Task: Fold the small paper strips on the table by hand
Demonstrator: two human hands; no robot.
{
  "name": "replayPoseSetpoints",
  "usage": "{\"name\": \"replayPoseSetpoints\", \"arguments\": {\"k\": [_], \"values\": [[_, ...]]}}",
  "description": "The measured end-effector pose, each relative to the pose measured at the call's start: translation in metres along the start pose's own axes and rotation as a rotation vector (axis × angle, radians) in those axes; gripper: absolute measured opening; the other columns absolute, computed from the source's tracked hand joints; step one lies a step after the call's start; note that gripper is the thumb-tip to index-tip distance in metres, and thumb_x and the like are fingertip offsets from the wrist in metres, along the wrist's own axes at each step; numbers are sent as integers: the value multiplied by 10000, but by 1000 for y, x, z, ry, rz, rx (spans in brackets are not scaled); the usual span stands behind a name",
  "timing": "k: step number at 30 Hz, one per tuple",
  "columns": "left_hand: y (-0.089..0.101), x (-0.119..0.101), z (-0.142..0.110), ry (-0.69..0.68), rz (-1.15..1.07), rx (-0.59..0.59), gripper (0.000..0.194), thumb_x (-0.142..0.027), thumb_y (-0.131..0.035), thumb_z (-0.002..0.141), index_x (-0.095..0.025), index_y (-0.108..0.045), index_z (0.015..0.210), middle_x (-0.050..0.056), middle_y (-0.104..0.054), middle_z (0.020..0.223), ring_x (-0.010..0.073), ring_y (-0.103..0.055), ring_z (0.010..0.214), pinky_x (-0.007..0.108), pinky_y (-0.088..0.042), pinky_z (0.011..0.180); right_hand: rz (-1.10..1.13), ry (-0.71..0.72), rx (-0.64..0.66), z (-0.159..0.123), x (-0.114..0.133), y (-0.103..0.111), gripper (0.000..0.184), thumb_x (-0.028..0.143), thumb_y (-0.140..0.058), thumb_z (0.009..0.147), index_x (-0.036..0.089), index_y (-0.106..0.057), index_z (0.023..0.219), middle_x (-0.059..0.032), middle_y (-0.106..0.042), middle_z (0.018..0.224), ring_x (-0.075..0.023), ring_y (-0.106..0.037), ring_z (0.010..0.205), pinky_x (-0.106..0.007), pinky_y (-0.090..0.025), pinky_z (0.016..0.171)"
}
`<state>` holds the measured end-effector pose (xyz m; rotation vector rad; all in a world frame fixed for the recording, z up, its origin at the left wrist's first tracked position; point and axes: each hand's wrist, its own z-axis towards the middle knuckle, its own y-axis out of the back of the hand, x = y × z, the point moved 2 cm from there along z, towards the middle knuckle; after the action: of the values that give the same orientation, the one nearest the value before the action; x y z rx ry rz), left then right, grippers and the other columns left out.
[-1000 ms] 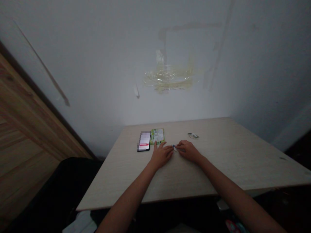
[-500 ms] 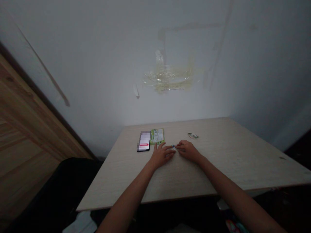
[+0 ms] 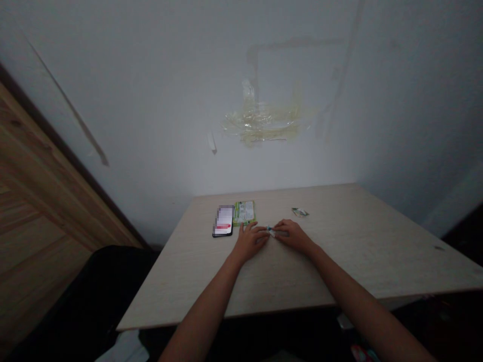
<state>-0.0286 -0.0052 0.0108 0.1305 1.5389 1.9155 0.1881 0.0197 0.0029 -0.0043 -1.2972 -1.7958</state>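
A small white-and-blue piece, too small to name, lies between my two hands just above the table. My left hand holds its left side with the fingers nearest it, while other fingers stretch toward a green-and-white packet. From the right, my right hand pinches the piece's other side with fingers close together. The fingertips partly cover the piece. Left of the packet, a phone lies with its screen lit and partly blurred out.
A crumpled green-and-white wrapper lies on the pale wooden table, beyond my right hand. Behind the table rises a wall with clear tape stuck on it. To the left are a wooden panel and a dark object.
My right hand's fingers have shifted slightly, and a little more of the small piece shows between the hands. The phone, packet and wrapper stay in place.
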Motion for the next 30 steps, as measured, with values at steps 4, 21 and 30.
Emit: {"name": "replayPoseSetpoints", "arguments": {"k": [4, 21, 30], "values": [[-1, 3, 3, 38, 11, -47, 287, -352, -568, 941, -364, -668, 1210, -1, -647, 1336, 263, -418, 1363, 610, -142, 1170, 7, 1, -13, 0, -3, -1, 242, 362, -717, 814, 272, -765, 1033, -64, -715, 1040, -226, -641, 991, -378, -481, 932], [-5, -8, 13, 137, -34, -79, 234, -361, -622, 904, -314, -722, 1111, 39, -727, 1121, 232, -537, 1201, 572, -173, 1156, 207, -123, -56, 2, -10, 0, 236, 329, -631, 844, 239, -766, 1015, -74, -755, 1048, -234, -666, 1036, -409, -490, 980], [-4, -18, 28, 244, -144, -90, 265, -348, -628, 890, -296, -727, 1130, 31, -771, 990, 244, -597, 1133, 562, -206, 1150, 310, -267, -159, 6, -16, -6, 310, 396, -628, 831, 220, -758, 1052, -87, -760, 1028, -251, -686, 990, -431, -500, 954]]}}
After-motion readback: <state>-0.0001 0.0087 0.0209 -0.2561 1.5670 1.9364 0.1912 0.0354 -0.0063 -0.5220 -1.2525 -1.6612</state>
